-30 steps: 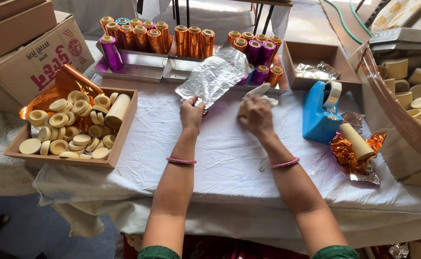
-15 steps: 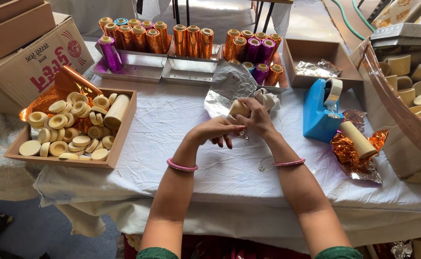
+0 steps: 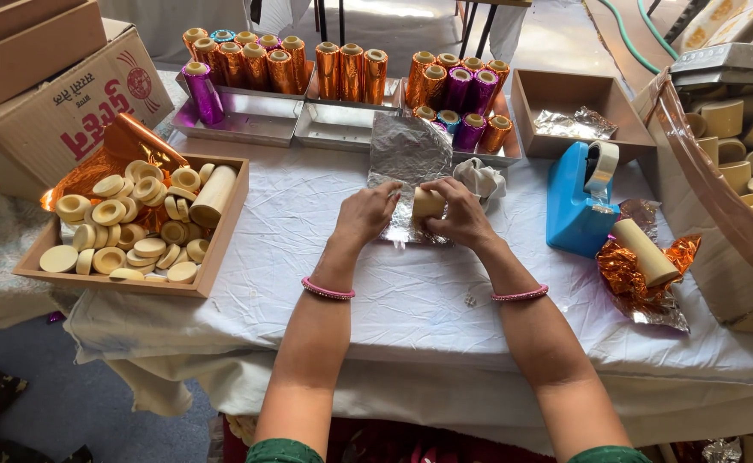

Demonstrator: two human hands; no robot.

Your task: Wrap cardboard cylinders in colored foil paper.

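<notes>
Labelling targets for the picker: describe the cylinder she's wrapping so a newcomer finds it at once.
On the white-clothed table, find the silver foil sheet at centre. On its near end lies a short cream cylinder, gripped between the left hand and right hand. Unlike the cream cylinder on orange foil at right, it lies on silver.

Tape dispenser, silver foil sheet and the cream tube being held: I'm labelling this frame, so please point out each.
Tape dispenser [image 3: 572,210], head view, on its blue body.
Silver foil sheet [image 3: 409,150], head view, on its bare upper half.
Cream tube [image 3: 428,204], head view, on its side between both hands.
</notes>
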